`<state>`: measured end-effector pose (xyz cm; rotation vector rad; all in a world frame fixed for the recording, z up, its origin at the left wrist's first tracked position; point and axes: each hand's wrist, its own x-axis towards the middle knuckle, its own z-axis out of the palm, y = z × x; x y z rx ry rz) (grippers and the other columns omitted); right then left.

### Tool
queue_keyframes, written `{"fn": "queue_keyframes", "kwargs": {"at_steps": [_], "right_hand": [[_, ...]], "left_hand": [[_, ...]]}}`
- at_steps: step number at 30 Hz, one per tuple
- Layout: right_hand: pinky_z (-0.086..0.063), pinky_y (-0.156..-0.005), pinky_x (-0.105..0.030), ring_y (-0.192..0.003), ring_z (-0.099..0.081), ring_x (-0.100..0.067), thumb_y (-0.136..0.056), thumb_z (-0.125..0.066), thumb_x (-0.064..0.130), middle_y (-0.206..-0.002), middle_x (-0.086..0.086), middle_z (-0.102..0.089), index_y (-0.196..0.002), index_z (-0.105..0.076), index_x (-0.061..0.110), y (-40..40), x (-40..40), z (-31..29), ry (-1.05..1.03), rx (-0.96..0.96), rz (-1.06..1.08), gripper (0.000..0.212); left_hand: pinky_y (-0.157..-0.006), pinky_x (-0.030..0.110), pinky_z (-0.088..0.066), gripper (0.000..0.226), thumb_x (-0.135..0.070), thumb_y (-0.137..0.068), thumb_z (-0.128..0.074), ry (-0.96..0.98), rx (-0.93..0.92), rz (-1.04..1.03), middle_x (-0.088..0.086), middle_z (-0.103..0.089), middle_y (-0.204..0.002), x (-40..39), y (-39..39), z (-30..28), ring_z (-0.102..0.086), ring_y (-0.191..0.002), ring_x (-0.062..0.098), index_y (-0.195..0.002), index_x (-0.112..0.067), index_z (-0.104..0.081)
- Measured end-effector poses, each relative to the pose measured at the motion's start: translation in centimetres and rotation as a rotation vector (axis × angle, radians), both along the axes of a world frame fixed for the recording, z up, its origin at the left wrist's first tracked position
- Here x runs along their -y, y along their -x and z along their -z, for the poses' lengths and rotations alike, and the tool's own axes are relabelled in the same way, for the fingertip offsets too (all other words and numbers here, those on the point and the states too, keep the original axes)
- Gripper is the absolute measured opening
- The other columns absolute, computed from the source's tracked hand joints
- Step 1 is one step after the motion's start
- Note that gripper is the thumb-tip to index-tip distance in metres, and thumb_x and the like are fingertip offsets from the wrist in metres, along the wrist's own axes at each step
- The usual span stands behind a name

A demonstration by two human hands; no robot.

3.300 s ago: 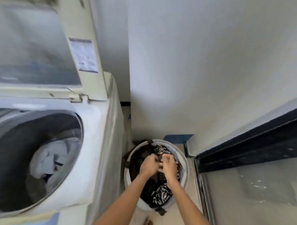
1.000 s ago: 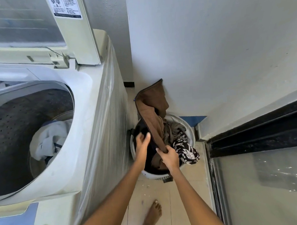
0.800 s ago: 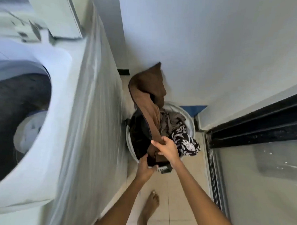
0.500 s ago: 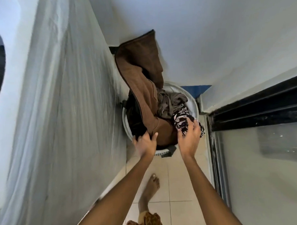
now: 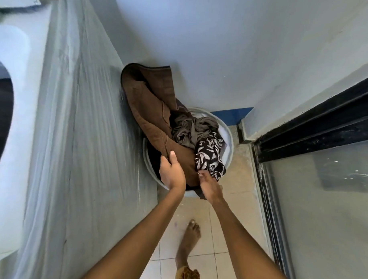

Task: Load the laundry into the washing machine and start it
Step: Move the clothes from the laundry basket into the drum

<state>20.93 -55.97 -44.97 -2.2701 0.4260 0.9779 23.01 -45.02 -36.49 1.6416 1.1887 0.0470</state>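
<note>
I'm gripping the brown garment [image 5: 155,111] with left hand [image 5: 171,175] to drag it free | right hand [image 5: 208,185] blurred (grip unclear), reaching beneath | basket [image 5: 227,135] under both hands | washing machine [image 5: 59,127] waiting left of them

Laundry basket [image 5: 228,137] wedged between washing machine [image 5: 74,143] and wall [image 5: 217,54], open tiled floor [image 5: 202,213] in front

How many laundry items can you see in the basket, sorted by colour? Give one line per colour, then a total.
Brown: 1, the towel
Grey-olive: 1, the garment
Black-and-white print: 1, the cloth
Total: 3 visible; anything beneath is hidden.
</note>
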Motion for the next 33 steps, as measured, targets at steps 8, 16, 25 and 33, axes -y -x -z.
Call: {"fn": "queue_keyframes", "kwargs": {"at_steps": [8, 16, 25, 33], "right_hand": [[-0.033, -0.096, -0.04, -0.123, -0.041, -0.031, -0.098, -0.033, 0.023, -0.127, -0.018, -0.053, -0.121, -0.039, 0.013, -1.2, 1.8, -0.9, 0.247, 0.002, -0.044, 0.026], [-0.032, -0.099, -0.039, -0.132, -0.033, -0.024, -0.093, -0.039, 0.012, -0.132, -0.009, -0.054, -0.138, -0.032, 0.02, -1.4, 1.3, -1.9, 0.483, -0.037, -0.328, 0.046], [-0.039, -0.099, -0.041, -0.121, -0.046, -0.041, -0.09, -0.048, 0.03, -0.129, -0.024, -0.048, -0.137, -0.031, 0.011, -1.6, 2.8, -2.5, 0.243, -0.064, -0.082, 0.053], [-0.033, -0.107, -0.042, -0.135, -0.035, -0.038, -0.098, -0.046, 0.032, -0.149, -0.02, -0.031, -0.151, -0.017, 0.017, -2.3, 1.6, -1.7, -0.06, 0.344, 0.559, 0.062]], "left_hand": [[-0.087, 0.029, -0.038, 0.039, -0.032, -0.099, -0.041, -0.043, 0.179, -0.092, 0.014, -0.061, -0.12, -0.9, -2.1, -5.2, -0.055, -0.112, 0.031, -0.121, -0.003, -0.055], [-0.093, 0.036, -0.042, 0.044, -0.04, -0.097, -0.043, -0.069, 0.275, -0.153, 0.011, -0.061, -0.127, -0.7, -6.0, -11.1, -0.055, -0.116, 0.03, -0.13, -0.012, -0.053], [-0.076, 0.031, -0.043, 0.034, -0.037, -0.097, -0.046, -0.113, 0.424, -0.139, 0.0, -0.066, -0.099, -2.6, -7.4, -14.0, -0.06, -0.094, 0.021, -0.106, -0.008, -0.061], [-0.068, 0.023, -0.035, 0.024, -0.026, -0.097, -0.049, -0.095, 0.421, -0.18, -0.007, -0.056, -0.08, -2.2, -4.6, -11.4, -0.05, -0.072, 0.008, -0.098, -0.007, -0.062]]}}
